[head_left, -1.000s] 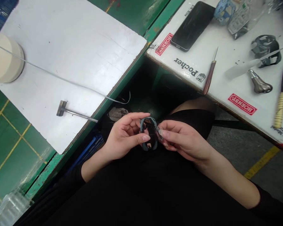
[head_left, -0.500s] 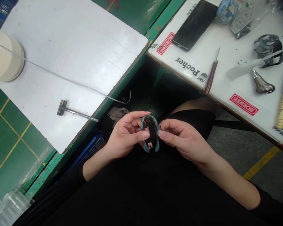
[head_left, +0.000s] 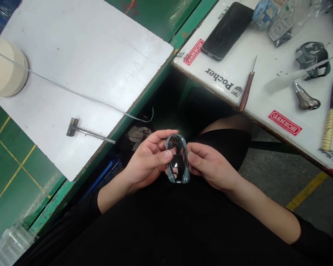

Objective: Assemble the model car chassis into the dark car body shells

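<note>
Above my lap I hold a small blue-grey model car body (head_left: 179,162) with dark, glossy window and centre areas. My left hand (head_left: 152,159) is closed around its left side, the thumb lying on the upper face and a finger reaching past the far end. On the other side, my right hand (head_left: 208,162) pinches the body's right edge between thumb and fingers. Its fingertips are partly hidden behind the body, so I cannot tell whether they also hold a smaller part.
On the right table (head_left: 266,92) lie a phone (head_left: 228,31), an awl (head_left: 247,90), a knob-handled tool (head_left: 306,99), a yellow-handled tool (head_left: 329,125) and another grey-green car shell (head_left: 313,59). The left white board (head_left: 94,55) carries a small hammer (head_left: 73,126) and a cream round block (head_left: 8,68).
The car body has tilted, so more of its glossy top and its near end show. My right fingers have shifted slightly along its edge. My left hand keeps its hold.
</note>
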### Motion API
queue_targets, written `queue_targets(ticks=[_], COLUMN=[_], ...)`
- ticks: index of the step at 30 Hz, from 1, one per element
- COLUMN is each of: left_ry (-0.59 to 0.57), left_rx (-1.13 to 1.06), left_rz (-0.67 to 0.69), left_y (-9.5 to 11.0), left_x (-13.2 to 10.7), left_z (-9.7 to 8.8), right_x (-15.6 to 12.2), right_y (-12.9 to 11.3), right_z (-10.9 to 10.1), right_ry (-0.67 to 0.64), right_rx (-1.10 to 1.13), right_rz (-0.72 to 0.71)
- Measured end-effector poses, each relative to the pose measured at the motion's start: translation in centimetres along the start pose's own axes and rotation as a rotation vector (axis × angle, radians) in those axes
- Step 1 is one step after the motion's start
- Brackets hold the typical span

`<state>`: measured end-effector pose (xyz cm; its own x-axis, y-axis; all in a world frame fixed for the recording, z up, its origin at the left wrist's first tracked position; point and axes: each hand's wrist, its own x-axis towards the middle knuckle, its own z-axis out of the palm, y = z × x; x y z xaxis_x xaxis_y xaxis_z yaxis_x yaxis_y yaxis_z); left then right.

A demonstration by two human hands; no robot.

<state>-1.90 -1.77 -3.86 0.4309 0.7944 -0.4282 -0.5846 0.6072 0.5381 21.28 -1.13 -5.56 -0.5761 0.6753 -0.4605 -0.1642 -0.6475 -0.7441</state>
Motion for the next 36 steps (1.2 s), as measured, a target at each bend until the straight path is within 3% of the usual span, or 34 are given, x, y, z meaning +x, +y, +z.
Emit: queue_targets(ticks=[12, 19, 27, 33, 36], left_ry=[0.033, -0.020, -0.103, -0.098, -0.126], left_rx=[0.010, 0.034, -0.039, 0.018, 0.042], left_rz=[-0.036, -0.029, -0.144, -0.158, -0.138], left_y=[-0.3, -0.3, 0.0, -0.5, -0.8], left_x=[0.3, 0.0, 0.3, 0.3, 0.4], left_z=[-0.5, -0.7, -0.3, -0.7, -0.7], right_x=[0.1, 0.1, -0.1, -0.7, -1.1], right_y=[-0.1, -0.4, -0.4, -0.8, -1.1], right_z=[0.1, 0.0, -0.2, -0.2, -0.1], right_ry=[0.074, 0.109, 0.064, 0.054, 0.063], right_rx=[0.009, 0.042, 0.096, 0.055, -0.072], right_rz=[-0.022, -0.043, -0.091, -0.221, -0.216])
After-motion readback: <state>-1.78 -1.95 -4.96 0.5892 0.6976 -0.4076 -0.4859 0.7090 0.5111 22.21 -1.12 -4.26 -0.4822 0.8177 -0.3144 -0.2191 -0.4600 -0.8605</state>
